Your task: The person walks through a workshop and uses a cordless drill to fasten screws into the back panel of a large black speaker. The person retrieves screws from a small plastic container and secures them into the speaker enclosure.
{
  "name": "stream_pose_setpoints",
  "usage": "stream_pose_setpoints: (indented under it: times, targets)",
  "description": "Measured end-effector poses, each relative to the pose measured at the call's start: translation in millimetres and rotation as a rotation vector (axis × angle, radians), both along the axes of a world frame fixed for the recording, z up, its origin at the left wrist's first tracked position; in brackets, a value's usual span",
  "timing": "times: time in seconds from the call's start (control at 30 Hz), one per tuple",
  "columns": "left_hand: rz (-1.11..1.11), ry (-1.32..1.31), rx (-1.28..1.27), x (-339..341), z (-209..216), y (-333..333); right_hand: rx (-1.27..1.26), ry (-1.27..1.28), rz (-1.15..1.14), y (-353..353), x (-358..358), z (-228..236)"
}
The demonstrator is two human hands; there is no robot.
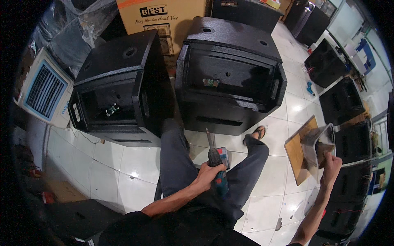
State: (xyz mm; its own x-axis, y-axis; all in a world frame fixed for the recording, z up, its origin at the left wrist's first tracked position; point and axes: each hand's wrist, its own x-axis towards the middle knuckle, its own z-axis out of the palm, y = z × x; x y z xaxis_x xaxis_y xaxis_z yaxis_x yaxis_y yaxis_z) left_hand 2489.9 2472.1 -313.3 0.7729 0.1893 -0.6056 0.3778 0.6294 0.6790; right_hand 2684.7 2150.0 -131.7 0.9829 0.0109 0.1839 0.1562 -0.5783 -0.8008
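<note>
Head view shows the person seated, dark-trousered legs (pixel 178 168) apart, over a pale tiled floor (pixel 139 182). Of the two hands, the left hand (pixel 210 174) is wrapped around a teal-and-black cordless drill (pixel 221 186), held between the knees with its long bit pointing forward, toward the base of the right-hand speaker cabinet (pixel 234 43). Whether the tip touches that cabinet cannot be told. Off to the right side, the right hand (pixel 331 167) has its fingers curled at the near edge of a translucent plastic bag (pixel 315 144); I cannot tell whether they pinch the plastic or something in it. This bag is at a brown wooden board (pixel 292 152) low on the right, overlapping it.

Two black cabinets stand side by side ahead of the person, the left-hand speaker cabinet (pixel 158 88) angled slightly. Inside each one's front recess sits a small green circuit board, one at left (pixel 112 109) and one at right (pixel 211 83). Behind them rises a cardboard box (pixel 184 33). A white air cooler (pixel 61 112) with a blue-edged grille leans at far left, and more black cabinets (pixel 342 100) line the right side.
</note>
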Motion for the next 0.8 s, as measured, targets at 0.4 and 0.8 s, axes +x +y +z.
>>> stream_pose_setpoints:
  times: [0.4,0.8]
  targets:
    - [0.158,0.137,0.098,44.0,55.8,18.0,-0.047,-0.063,0.216,102.5,71.5,37.7]
    - [0.38,0.143,0.071,79.1,20.6,6.9,-0.073,-0.091,0.472,246.1,218.2,88.4]
